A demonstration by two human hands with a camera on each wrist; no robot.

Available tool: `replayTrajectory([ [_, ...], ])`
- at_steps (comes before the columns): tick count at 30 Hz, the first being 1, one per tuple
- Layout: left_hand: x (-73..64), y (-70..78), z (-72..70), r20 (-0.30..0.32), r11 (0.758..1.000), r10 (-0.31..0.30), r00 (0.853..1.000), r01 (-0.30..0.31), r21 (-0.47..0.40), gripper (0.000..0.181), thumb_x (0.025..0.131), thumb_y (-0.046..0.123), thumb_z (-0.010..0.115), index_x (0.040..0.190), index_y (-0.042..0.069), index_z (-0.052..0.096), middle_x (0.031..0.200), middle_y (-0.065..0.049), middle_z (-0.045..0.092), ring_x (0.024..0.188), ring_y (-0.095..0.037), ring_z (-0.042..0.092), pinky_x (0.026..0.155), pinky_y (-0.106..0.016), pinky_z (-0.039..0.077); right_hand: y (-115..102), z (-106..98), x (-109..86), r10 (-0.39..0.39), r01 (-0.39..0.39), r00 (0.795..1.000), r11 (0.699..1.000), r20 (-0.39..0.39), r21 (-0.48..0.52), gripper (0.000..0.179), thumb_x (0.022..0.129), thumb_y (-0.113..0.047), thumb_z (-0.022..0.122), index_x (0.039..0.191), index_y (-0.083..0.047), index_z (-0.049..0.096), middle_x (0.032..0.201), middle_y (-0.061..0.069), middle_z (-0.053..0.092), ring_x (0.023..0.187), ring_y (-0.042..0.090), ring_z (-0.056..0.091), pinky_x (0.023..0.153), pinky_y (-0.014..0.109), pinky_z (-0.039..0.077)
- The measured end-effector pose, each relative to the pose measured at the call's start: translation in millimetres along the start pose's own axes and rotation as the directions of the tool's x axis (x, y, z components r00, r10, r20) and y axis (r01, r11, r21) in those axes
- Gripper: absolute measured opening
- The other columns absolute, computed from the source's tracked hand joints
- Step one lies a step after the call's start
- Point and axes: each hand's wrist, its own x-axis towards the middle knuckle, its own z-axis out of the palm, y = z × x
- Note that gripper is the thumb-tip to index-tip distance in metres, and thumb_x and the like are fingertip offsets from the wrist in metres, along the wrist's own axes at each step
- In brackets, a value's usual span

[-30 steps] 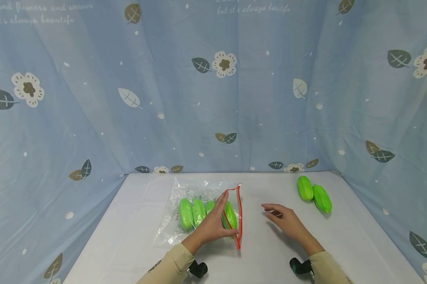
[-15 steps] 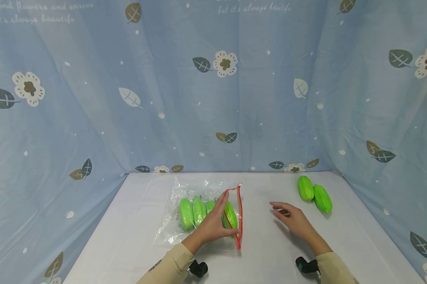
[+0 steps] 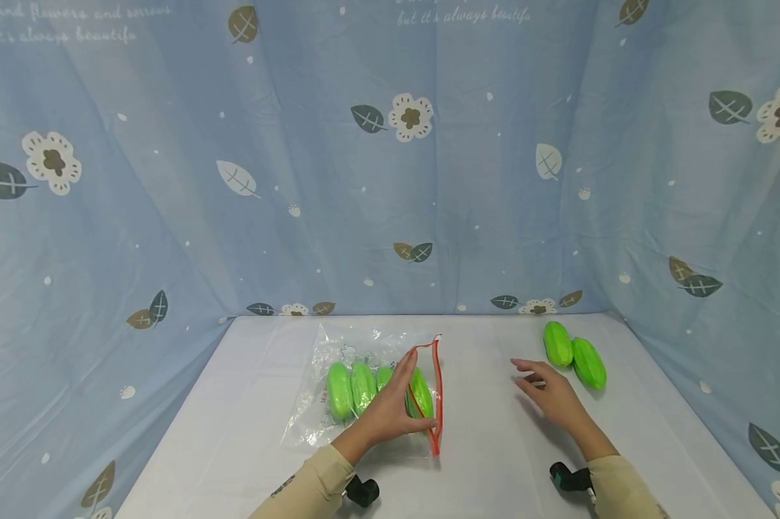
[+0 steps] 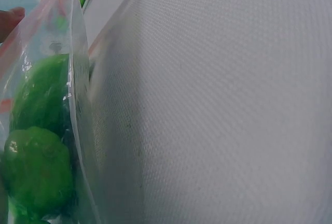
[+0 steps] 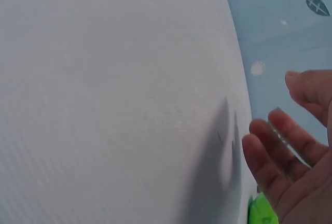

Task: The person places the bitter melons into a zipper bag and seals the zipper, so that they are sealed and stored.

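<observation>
A clear zip bag (image 3: 380,340) with a red zip edge (image 3: 438,389) lies on the table. Several bright green, ridged, oblong vegetables (image 3: 339,391) are inside it, partly covered by my left hand (image 3: 390,411). That hand is spread at the bag's mouth, fingers long and thumb apart at the red edge, keeping the mouth parted. In the left wrist view the green vegetables (image 4: 39,167) show through the plastic. My right hand (image 3: 555,396) hovers over the table with loosely bent fingers and holds nothing. Two more green vegetables (image 3: 558,344) (image 3: 589,362) lie just beyond it.
The white table (image 3: 481,461) meets a blue patterned curtain (image 3: 390,216) at the back and sides. A black camera mount sits on each wrist, the left mount (image 3: 362,492) and the right mount (image 3: 568,478).
My right hand has moved rightward and slightly away from me, nearer the two loose green vegetables. The left hand and the bag have stayed put.
</observation>
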Motion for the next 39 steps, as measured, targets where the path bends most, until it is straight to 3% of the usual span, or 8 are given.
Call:
replayTrajectory([
  [8, -0.4, 1.9, -1.3, 0.0, 1.0, 0.009, 1.0, -0.009, -0.008, 0.124, 0.078, 0.048, 0.087, 0.166, 0.017, 0.005, 0.172, 0.002, 0.005, 0.152, -0.029, 0.025, 0.114, -0.055, 0.038, 4, -13, 4.3, 0.024, -0.026, 0.998, 0.999, -0.062, -0.041, 0.041, 0.097, -0.007, 0.068, 0.137, -0.001, 0.062, 0.127, 0.025, 0.065, 0.104, 0.036, 0.066, 0.082, 0.04, 0.057],
  [15, -0.8, 2.5, -0.9, 0.005, 1.0, 0.003, 1.0, -0.003, -0.01, 0.124, 0.078, 0.049, 0.086, 0.166, 0.02, 0.003, 0.171, 0.002, 0.005, 0.152, -0.029, 0.024, 0.114, -0.054, 0.037, 14, -22, 9.4, 0.08, -0.089, 0.991, 0.993, -0.109, -0.079, 0.042, 0.098, -0.009, 0.066, 0.139, 0.002, 0.059, 0.127, 0.028, 0.059, 0.107, 0.041, 0.062, 0.084, 0.052, 0.055],
  [19, -1.1, 2.8, -1.4, 0.006, 1.0, 0.002, 1.0, -0.001, -0.006, 0.125, 0.078, 0.048, 0.087, 0.166, 0.022, 0.002, 0.172, 0.001, 0.005, 0.153, -0.029, 0.024, 0.115, -0.054, 0.036, 16, -27, 13.4, 0.119, -0.136, 0.982, 0.985, -0.148, -0.105, 0.044, 0.097, -0.01, 0.067, 0.139, 0.003, 0.058, 0.127, 0.03, 0.056, 0.108, 0.044, 0.061, 0.079, 0.053, 0.055],
  [27, -1.4, 3.0, -1.4, 0.005, 1.0, 0.017, 1.0, -0.017, -0.01, 0.124, 0.078, 0.046, 0.087, 0.166, 0.018, 0.003, 0.172, -0.003, 0.006, 0.152, -0.031, 0.024, 0.114, -0.055, 0.037, 21, -37, 21.0, 0.115, -0.162, 0.962, 0.97, -0.246, -0.182, 0.043, 0.094, -0.007, 0.07, 0.134, 0.004, 0.061, 0.119, 0.033, 0.057, 0.101, 0.044, 0.06, 0.08, 0.058, 0.052],
  [39, -0.7, 2.6, 0.8, -0.001, 1.0, -0.004, 1.0, 0.004, -0.009, 0.124, 0.077, 0.047, 0.087, 0.166, 0.02, 0.004, 0.171, 0.003, 0.006, 0.152, -0.029, 0.025, 0.114, -0.055, 0.037, 31, -39, 33.5, 0.159, -0.237, 0.946, 0.933, -0.282, -0.269, 0.044, 0.094, -0.012, 0.069, 0.134, 0.005, 0.061, 0.132, 0.037, 0.052, 0.116, 0.054, 0.051, 0.09, 0.072, 0.039],
])
